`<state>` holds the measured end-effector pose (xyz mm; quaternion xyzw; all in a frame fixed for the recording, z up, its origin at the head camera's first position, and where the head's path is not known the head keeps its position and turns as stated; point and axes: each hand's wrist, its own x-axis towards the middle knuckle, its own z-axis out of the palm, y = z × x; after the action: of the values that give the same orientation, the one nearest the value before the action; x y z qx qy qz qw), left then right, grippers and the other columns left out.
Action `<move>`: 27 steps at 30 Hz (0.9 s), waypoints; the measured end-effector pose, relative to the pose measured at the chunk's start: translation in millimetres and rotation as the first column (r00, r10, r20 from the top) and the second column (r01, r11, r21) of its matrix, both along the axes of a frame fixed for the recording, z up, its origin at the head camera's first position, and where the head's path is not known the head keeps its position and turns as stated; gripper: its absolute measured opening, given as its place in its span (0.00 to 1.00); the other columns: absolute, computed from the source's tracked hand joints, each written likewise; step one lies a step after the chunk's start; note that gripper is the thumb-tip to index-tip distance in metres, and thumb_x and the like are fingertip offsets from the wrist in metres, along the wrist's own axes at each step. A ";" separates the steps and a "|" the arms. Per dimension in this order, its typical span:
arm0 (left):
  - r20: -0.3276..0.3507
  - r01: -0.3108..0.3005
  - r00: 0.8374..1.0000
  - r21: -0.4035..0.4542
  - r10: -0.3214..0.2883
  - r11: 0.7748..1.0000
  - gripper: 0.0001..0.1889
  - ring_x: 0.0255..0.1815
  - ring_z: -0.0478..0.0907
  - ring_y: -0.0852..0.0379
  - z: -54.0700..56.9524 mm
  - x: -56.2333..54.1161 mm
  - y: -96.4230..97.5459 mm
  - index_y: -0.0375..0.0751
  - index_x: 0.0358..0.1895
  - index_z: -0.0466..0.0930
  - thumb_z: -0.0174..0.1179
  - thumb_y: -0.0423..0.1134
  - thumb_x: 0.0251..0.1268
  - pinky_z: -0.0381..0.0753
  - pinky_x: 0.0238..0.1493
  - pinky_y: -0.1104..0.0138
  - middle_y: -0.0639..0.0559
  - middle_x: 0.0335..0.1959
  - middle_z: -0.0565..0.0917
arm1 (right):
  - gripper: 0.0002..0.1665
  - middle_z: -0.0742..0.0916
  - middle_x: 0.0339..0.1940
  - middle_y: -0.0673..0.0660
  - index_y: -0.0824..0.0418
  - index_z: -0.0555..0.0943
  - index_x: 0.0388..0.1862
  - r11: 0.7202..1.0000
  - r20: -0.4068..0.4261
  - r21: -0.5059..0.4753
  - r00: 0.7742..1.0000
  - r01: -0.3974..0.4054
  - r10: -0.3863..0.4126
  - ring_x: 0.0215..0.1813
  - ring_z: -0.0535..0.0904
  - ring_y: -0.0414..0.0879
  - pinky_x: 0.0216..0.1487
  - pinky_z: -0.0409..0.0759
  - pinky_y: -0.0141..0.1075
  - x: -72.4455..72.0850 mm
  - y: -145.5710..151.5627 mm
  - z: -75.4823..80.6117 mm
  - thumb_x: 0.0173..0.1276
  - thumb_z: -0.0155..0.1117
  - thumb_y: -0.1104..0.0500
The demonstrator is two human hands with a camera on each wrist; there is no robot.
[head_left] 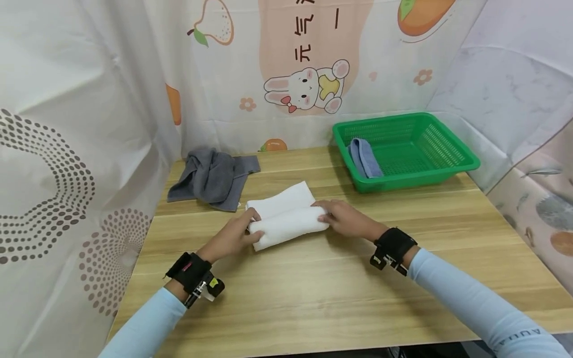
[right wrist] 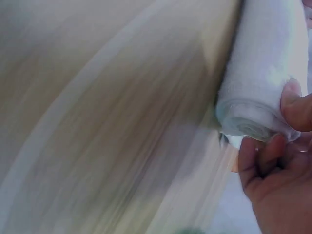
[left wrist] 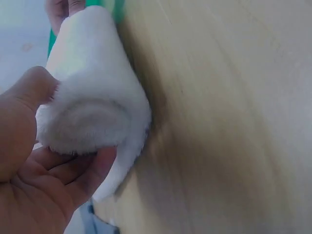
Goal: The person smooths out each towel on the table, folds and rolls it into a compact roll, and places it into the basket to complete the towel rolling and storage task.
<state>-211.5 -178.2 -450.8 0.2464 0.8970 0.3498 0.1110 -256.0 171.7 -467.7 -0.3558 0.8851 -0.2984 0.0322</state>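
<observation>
A white towel [head_left: 291, 226] lies mid-table, its near part rolled into a thick cylinder and its far part still flat behind the roll. At the roll's left end my left hand [head_left: 233, 234] grips it between thumb and fingers. My right hand [head_left: 346, 219] holds the opposite end the same way. Seen from the left wrist, the towel roll [left wrist: 92, 58] shows its spiral end, with the left thumb [left wrist: 36, 85] on one side and fingers curled under the other. In the right wrist view the right hand [right wrist: 287, 165] pinches the other spiral end.
A crumpled grey towel [head_left: 212, 176] lies at the back left of the wooden table [head_left: 313, 303]. At the back right stands a green basket [head_left: 403, 184] with a folded blue-grey towel [head_left: 364, 158] inside. Printed curtains [head_left: 215, 99] hang behind and beside the table.
</observation>
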 end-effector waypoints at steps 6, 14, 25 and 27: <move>0.051 -0.025 0.998 0.049 0.022 0.998 0.13 0.21 0.65 0.59 -5.0 -1.7 -7.4 0.51 0.61 0.63 0.53 0.46 0.83 0.66 0.28 0.65 0.54 0.23 0.70 | 0.17 0.81 0.32 0.55 0.64 0.74 0.63 0.997 0.201 -0.065 0.979 0.050 -0.036 0.34 0.75 0.46 0.38 0.75 0.40 -6.5 -4.7 8.7 0.79 0.60 0.62; -0.064 -0.138 0.988 0.023 0.139 0.990 0.09 0.34 0.73 0.55 -4.7 -5.0 0.1 0.50 0.56 0.76 0.56 0.43 0.81 0.75 0.40 0.58 0.49 0.36 0.79 | 0.12 0.82 0.55 0.65 0.63 0.74 0.58 0.985 0.362 -0.089 0.926 0.147 -0.105 0.51 0.78 0.54 0.49 0.76 0.44 -15.5 -10.5 10.0 0.80 0.59 0.61; -0.456 -0.111 0.889 -0.114 0.047 0.987 0.10 0.48 0.78 0.47 -1.6 0.5 8.2 0.43 0.53 0.88 0.65 0.36 0.73 0.78 0.47 0.56 0.47 0.47 0.84 | 0.11 0.85 0.49 0.65 0.67 0.82 0.45 0.992 -0.252 -0.085 0.961 0.091 -0.110 0.54 0.79 0.63 0.55 0.78 0.55 1.2 -23.2 6.0 0.65 0.72 0.72; -0.528 -0.109 0.849 -0.172 0.002 0.979 0.10 0.49 0.79 0.46 -4.3 1.8 9.1 0.41 0.52 0.89 0.64 0.36 0.72 0.80 0.46 0.56 0.46 0.47 0.85 | 0.07 0.87 0.47 0.65 0.67 0.86 0.43 0.997 -0.340 -0.040 0.937 0.067 -0.077 0.54 0.81 0.64 0.57 0.79 0.55 5.1 -24.2 5.0 0.66 0.71 0.71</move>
<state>-209.7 -169.1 -455.1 0.2940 0.9298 0.1827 -0.1247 -250.8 147.5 -462.7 -0.3701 0.8853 -0.2454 -0.1377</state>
